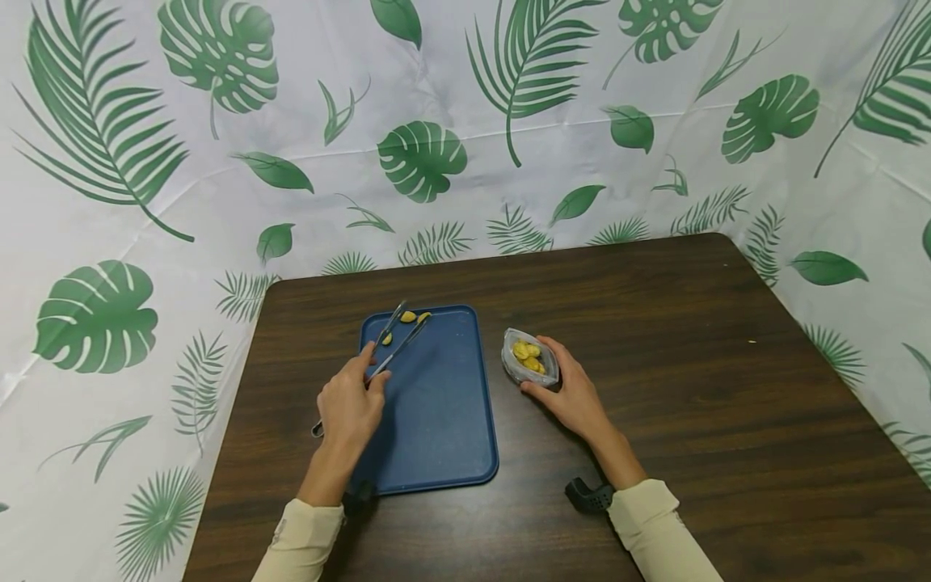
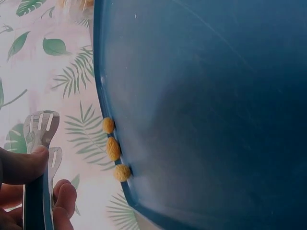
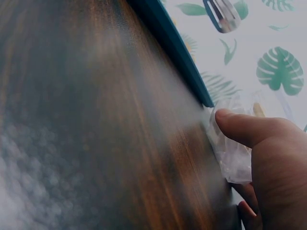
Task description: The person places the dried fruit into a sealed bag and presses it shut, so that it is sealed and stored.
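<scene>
Apparently, the work was only partly done: three yellow pieces [image 1: 409, 317] were seen at the far edge of the tray [image 1: 444, 412], more being contained in the clear tub [image 1: 511, 368] beside it. The tongs [image 2: 37, 203], parted and seemingly empty, were gripped by the left hand [image 1: 351, 404]; the tub was clasped by the curved fingers of the right hand [image 1: 575, 398].
</scene>
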The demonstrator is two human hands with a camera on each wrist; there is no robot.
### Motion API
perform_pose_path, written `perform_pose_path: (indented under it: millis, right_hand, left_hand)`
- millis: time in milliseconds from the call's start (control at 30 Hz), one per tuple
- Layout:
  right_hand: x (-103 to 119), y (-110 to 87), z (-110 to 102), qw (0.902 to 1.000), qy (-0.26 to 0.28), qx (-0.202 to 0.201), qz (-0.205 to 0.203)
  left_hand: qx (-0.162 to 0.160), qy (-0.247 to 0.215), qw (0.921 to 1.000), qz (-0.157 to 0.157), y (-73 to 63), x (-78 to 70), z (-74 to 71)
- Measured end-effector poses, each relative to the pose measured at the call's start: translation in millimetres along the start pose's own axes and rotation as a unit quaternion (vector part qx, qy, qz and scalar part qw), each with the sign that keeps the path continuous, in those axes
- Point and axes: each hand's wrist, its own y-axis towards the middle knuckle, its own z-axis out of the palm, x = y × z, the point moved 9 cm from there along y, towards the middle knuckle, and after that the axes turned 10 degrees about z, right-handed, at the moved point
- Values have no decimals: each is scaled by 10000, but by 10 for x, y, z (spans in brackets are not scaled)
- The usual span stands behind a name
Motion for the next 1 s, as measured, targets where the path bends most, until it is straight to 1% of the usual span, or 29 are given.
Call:
perform_pose_path:
  millis: [100, 300, 367, 667, 833, 1000]
  right_hand:
    - [4, 3, 8, 10000, 9, 12, 10]
    - [30, 9, 22, 10000, 22, 19, -45]
    - [33, 9, 23, 10000, 24, 15, -49]
    - [42, 21, 41, 10000, 22, 38, -55]
    - [35, 20, 23, 9999, 14, 10, -101]
    - [8, 12, 3, 10000, -11, -3, -5]
  left_hand:
    - [2, 71, 10000, -66, -5, 38, -17]
    - [71, 102, 9992, -375, -20, 142, -28]
    - [99, 129, 9989, -429, -21, 170, -29]
    - [306, 319, 9978, -498, -31, 247, -4]
    - [432, 426, 9966, -550, -14, 279, 34]
    - [512, 510, 9956, -588, -12, 302, 68]
